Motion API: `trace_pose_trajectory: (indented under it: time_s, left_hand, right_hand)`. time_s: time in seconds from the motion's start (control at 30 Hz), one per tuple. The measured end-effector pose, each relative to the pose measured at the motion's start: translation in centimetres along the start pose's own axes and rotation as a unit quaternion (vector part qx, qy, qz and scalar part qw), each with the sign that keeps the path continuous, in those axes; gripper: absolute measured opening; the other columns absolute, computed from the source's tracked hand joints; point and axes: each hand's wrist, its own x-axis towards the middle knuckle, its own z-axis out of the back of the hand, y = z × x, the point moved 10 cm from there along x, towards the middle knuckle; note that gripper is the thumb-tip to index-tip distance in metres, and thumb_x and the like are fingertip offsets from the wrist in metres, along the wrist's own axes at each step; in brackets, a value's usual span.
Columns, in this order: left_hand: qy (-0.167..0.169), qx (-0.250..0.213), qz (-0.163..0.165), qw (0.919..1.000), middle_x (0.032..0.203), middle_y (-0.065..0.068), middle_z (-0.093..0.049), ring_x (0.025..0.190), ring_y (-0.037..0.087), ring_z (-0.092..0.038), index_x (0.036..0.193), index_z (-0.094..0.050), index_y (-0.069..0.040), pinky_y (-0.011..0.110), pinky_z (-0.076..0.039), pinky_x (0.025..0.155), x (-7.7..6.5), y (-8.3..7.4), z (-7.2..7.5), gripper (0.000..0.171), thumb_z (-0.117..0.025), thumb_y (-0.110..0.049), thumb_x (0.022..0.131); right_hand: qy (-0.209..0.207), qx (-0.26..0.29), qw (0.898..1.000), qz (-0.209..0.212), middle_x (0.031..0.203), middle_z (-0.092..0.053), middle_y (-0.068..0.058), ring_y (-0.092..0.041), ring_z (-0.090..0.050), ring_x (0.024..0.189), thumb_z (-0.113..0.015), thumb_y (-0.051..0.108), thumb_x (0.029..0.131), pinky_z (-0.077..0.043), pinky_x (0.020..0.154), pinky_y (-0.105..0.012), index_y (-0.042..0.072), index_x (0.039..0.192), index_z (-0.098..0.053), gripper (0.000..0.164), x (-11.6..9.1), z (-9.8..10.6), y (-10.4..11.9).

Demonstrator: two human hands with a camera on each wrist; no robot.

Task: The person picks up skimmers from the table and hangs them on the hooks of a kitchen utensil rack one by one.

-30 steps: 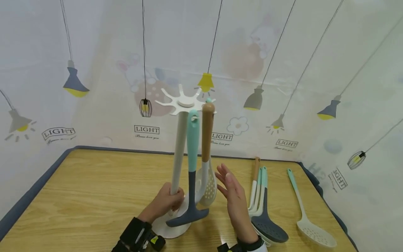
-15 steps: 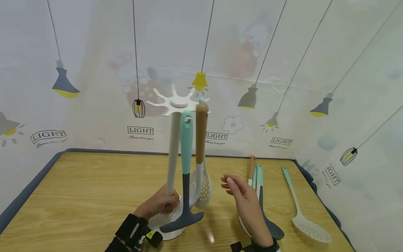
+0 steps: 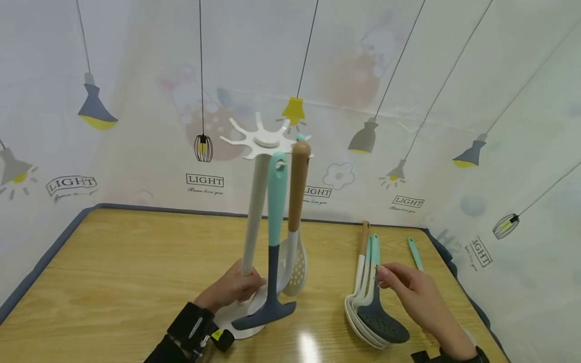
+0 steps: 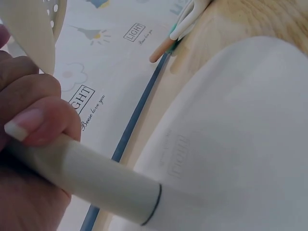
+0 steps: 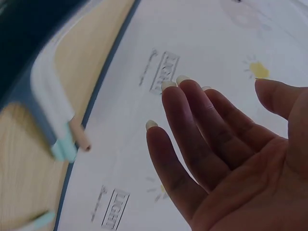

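My left hand (image 3: pixel 233 287) grips the pole (image 3: pixel 255 217) of a white utensil stand low down, above its round base (image 4: pixel 240 139). From the stand's spoked top (image 3: pixel 265 141) hang a dark grey utensil (image 3: pixel 273 267) with a mint handle, its head edge-on, a wooden-handled white utensil (image 3: pixel 297 191) and a white slotted spoon (image 3: pixel 298 272). My right hand (image 3: pixel 419 297) hovers beside a dark grey skimmer (image 3: pixel 383 320) lying on a pile of utensils. In the right wrist view its fingers (image 5: pixel 192 130) are loosely extended, holding nothing. Behind it lies a mint-handled utensil (image 3: pixel 414 253), mostly hidden.
White utensils (image 3: pixel 358 322) with wooden and mint handles lie nested beneath the skimmer on the wooden table (image 3: pixel 136 282). The table's dark edge (image 3: pixel 172 207) meets a wall sheet (image 3: pixel 145 101) printed with lamps.
My right hand has moved away from the hanging utensils, rightward past the pile, and now covers most of the utensil at the far right. My left hand keeps its grip on the pole.
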Motion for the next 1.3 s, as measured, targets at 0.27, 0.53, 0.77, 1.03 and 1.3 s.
trace_pose_trajectory:
  time_s: [0.27, 0.53, 0.77, 1.03, 1.3]
  left_hand:
    - [-0.046, 0.037, 0.003, 0.9982, 0.053, -0.013, -0.040, 0.042, 0.004, -0.031, 0.060, -0.038, 0.011, 0.033, -0.020, 0.037, -0.4, 0.0, 0.7, 0.040, -0.051, -0.004, 0.095]
    - [-0.081, 0.050, -0.022, 0.9952, 0.052, -0.014, -0.040, 0.041, 0.003, -0.030, 0.058, -0.039, 0.012, 0.035, -0.016, 0.035, -1.0, -0.8, 1.0, 0.040, -0.052, -0.001, 0.094]
    - [-0.112, 0.048, 0.000, 0.9926, 0.051, -0.013, -0.039, 0.042, 0.001, -0.031, 0.060, -0.039, 0.014, 0.033, -0.017, 0.037, -1.0, -0.4, 1.0, 0.040, -0.052, -0.003, 0.094]
    - [-0.134, 0.070, -0.011, 0.9885, 0.049, -0.012, -0.037, 0.042, 0.000, -0.030, 0.057, -0.039, 0.013, 0.031, -0.018, 0.037, -0.7, -0.2, 0.5, 0.042, -0.050, -0.003, 0.094]
    - [-0.164, 0.098, -0.010, 0.9814, 0.049, -0.012, -0.037, 0.042, -0.002, -0.031, 0.055, -0.039, 0.012, 0.026, -0.020, 0.037, -1.0, -0.1, 0.6, 0.044, -0.050, -0.003, 0.095]
  right_hand:
    - [0.011, -0.048, 0.999, -0.014, 0.109, -0.076, -0.007, -0.019, -0.072, 0.096, -0.049, 0.043, 0.106, -0.058, 0.078, -0.037, 0.007, 0.127, -0.066, 0.046, 0.1, 1.8, -3.7]
    - [-0.010, -0.105, 0.994, -0.004, 0.102, -0.078, -0.010, -0.024, -0.074, 0.088, -0.053, 0.040, 0.104, -0.058, 0.072, -0.039, 0.002, 0.122, -0.069, 0.044, 0.8, 3.3, -5.4]
    - [0.095, -0.152, 0.983, -0.028, 0.111, -0.073, -0.019, -0.032, -0.071, 0.096, -0.058, 0.044, 0.101, -0.056, 0.076, -0.045, -0.002, 0.125, -0.065, 0.052, 2.5, 3.6, -8.6]
    - [0.139, -0.145, 0.975, -0.094, 0.116, -0.068, -0.032, -0.036, -0.071, 0.096, -0.053, 0.050, 0.102, -0.058, 0.075, -0.045, -0.012, 0.129, -0.058, 0.068, 4.2, 4.6, -13.0]
    - [0.148, -0.094, 0.972, -0.157, 0.125, -0.061, -0.037, -0.042, -0.069, 0.103, -0.045, 0.054, 0.104, -0.059, 0.080, -0.048, -0.019, 0.136, -0.045, 0.080, 4.5, 5.5, -16.3]
